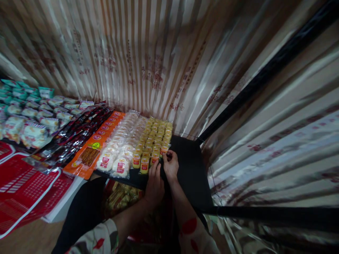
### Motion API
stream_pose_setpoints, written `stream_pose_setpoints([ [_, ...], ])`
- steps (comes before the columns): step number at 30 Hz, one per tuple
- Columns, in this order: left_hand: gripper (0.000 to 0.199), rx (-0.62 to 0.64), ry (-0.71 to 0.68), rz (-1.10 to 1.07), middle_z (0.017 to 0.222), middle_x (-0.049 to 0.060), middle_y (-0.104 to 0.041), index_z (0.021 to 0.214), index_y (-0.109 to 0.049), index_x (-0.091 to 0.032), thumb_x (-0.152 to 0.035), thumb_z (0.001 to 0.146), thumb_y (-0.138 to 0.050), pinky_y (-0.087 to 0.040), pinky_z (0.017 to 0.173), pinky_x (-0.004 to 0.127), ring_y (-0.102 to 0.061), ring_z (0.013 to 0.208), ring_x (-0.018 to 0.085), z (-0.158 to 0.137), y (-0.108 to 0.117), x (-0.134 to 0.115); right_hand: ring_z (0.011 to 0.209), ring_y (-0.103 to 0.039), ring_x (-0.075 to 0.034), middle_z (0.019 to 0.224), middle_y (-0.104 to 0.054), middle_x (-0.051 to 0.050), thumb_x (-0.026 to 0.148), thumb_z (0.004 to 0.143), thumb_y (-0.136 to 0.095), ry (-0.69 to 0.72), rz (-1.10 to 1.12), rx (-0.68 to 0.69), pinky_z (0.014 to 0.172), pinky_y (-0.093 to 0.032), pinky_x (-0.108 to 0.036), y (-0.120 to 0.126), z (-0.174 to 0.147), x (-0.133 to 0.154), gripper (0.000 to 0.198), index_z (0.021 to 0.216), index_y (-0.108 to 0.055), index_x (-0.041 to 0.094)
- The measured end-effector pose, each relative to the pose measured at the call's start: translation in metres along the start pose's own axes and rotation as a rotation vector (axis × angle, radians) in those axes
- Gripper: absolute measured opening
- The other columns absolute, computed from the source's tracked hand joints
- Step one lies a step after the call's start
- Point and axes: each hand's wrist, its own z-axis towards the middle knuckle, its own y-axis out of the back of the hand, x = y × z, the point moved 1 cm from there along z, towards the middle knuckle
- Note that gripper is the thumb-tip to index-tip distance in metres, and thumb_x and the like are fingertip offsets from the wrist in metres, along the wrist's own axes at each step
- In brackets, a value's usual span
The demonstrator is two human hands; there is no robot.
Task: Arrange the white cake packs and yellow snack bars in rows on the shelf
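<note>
Rows of small yellow wrapped snack packets (144, 164) with red labels stand on a black shelf (189, 169). At the front right end of these rows, my right hand (171, 165) has thumb and forefinger closed on a yellow packet (164, 149). My left hand (155, 181) is beside it, its fingers stretched toward the lower edge of a neighbouring packet (154, 157) and seeming to touch it. Left of the yellow rows lie round white wrapped pastries (121, 165) in clear film.
An orange snack bag (90, 157), dark shiny packets (75, 132) and white and green packets (34, 132) line the shelf leftward. Red baskets (29, 190) stand at lower left. More yellow packets (123, 197) lie below the shelf. Striped sheeting (148, 53) and black poles (265, 72) enclose the corner.
</note>
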Motion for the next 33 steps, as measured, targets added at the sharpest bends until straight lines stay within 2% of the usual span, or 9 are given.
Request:
stream_pose_setpoints([
  [6, 0.050, 0.011, 0.049, -0.010, 0.139, 0.017, -0.035, 0.130, -0.033, -0.008, -0.009, 0.081, -0.028, -0.026, 0.108, 0.047, -0.026, 0.132, 0.022, 0.001, 0.001, 0.001, 0.076, -0.058, -0.015, 0.094, -0.057, -0.006, 0.043, 0.075, -0.052, 0.042, -0.001, -0.005, 0.069, -0.049, -0.027, 0.000, 0.000, 0.000, 0.032, 0.095, -0.055, 0.018],
  [12, 0.051, 0.018, 0.031, -0.012, 0.137, 0.016, -0.038, 0.129, -0.036, -0.007, -0.009, 0.078, -0.030, -0.028, 0.107, 0.047, -0.031, 0.130, 0.023, 0.002, 0.005, 0.000, 0.087, -0.055, -0.017, 0.101, -0.055, -0.009, 0.044, 0.072, -0.056, 0.108, 0.070, -0.039, 0.068, -0.050, -0.027, 0.000, 0.000, -0.001, 0.041, 0.102, -0.054, 0.016],
  [19, 0.048, -0.010, -0.103, 0.015, 0.129, 0.018, -0.044, 0.120, -0.047, -0.006, -0.010, 0.074, -0.033, -0.033, 0.102, 0.048, -0.038, 0.122, 0.026, -0.002, 0.009, 0.000, 0.094, -0.055, -0.019, 0.114, -0.050, -0.014, 0.041, 0.075, -0.053, 0.129, 0.038, -0.047, 0.072, -0.051, -0.030, 0.011, -0.013, 0.006, 0.047, 0.113, -0.050, 0.014],
  [24, 0.042, 0.095, -0.096, 0.019, 0.113, 0.013, -0.055, 0.108, -0.055, -0.011, -0.007, 0.073, -0.033, -0.042, 0.093, 0.043, -0.048, 0.106, 0.022, -0.024, 0.023, -0.006, 0.101, -0.054, -0.021, 0.116, -0.052, -0.015, 0.040, 0.078, -0.049, 0.052, 0.079, -0.021, 0.073, -0.051, -0.031, 0.025, -0.053, 0.012, 0.044, 0.114, -0.050, 0.015],
  [28, 0.028, 0.251, -0.111, 0.004, 0.097, 0.009, -0.060, 0.093, -0.060, -0.016, -0.013, 0.078, -0.038, -0.046, 0.083, 0.037, -0.052, 0.093, 0.020, -0.058, 0.038, -0.004, 0.092, -0.060, -0.018, 0.109, -0.059, -0.013, 0.039, 0.080, -0.047, -0.011, 0.225, 0.060, 0.074, -0.051, -0.030, 0.030, -0.100, 0.021, 0.039, 0.112, -0.050, 0.016],
  [31, 0.025, 0.356, -0.123, -0.005, 0.103, 0.011, -0.060, 0.095, -0.062, -0.017, -0.018, 0.079, -0.044, -0.046, 0.085, 0.037, -0.053, 0.097, 0.021, -0.082, 0.045, 0.007, 0.078, -0.063, -0.016, 0.093, -0.065, -0.009, 0.038, 0.083, -0.043, -0.055, 0.240, 0.155, 0.072, -0.051, -0.030, 0.033, -0.137, 0.025, 0.032, 0.105, -0.054, 0.018],
  [33, 0.028, 0.431, -0.025, 0.011, 0.109, 0.011, -0.060, 0.101, -0.061, -0.017, -0.018, 0.079, -0.045, -0.044, 0.089, 0.037, -0.053, 0.104, 0.022, -0.094, 0.047, 0.020, 0.076, -0.064, -0.017, 0.085, -0.067, -0.006, 0.036, 0.083, -0.042, -0.041, 0.138, 0.264, 0.073, -0.050, -0.031, 0.033, -0.158, 0.020, 0.026, 0.096, -0.058, 0.020],
])
